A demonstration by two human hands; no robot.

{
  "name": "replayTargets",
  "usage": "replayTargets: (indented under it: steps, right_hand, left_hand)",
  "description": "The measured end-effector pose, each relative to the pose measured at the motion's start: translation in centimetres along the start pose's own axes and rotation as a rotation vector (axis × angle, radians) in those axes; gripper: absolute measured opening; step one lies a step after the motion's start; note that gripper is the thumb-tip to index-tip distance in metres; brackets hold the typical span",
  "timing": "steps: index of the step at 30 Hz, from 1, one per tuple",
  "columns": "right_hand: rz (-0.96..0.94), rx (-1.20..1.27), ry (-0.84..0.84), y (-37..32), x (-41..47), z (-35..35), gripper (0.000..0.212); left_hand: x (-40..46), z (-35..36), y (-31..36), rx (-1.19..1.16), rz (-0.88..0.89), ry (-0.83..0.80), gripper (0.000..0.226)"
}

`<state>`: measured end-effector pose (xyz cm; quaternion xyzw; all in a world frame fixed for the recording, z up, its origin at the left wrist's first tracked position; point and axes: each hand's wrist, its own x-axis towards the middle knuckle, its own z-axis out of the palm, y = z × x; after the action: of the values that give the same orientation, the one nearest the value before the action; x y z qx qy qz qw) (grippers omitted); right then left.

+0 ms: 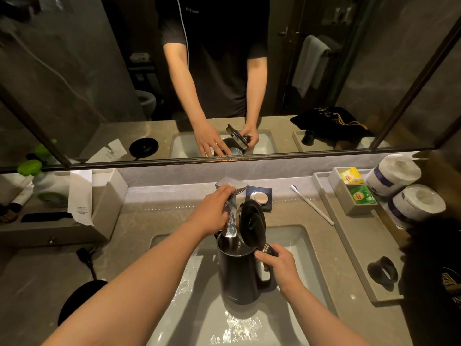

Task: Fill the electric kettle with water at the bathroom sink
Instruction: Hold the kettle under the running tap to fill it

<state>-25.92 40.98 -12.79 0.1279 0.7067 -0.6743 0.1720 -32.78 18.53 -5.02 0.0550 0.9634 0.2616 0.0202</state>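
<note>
Kettle stands upright in the sink, lid open under the faucet. My right hand grips its handle; my left hand, fingers loosely extended, rests on the faucet.

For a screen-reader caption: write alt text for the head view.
A right hand holds a black kettle, lid open, in the sink under a running faucet; the left hand rests on the faucet.

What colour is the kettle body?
Black, matte; the kettle shows best in the head view.
</note>
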Motion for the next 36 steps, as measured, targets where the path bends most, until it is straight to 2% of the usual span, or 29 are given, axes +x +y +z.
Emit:
replayTargets:
  steps: [31,36]
  right_hand:
    - [-0.02,0.009,0.002,0.53,0.44,0.02,0.015]
    - [-0.023,0.005,0.013,0.73,0.42,0.14,0.035]
  left_hand:
    - [-0.29,-0.26,0.33,-0.007,-0.006,0.002,0.076]
    - [-0.27,-0.3,0.33,-0.004,-0.009,-0.003,0.077]
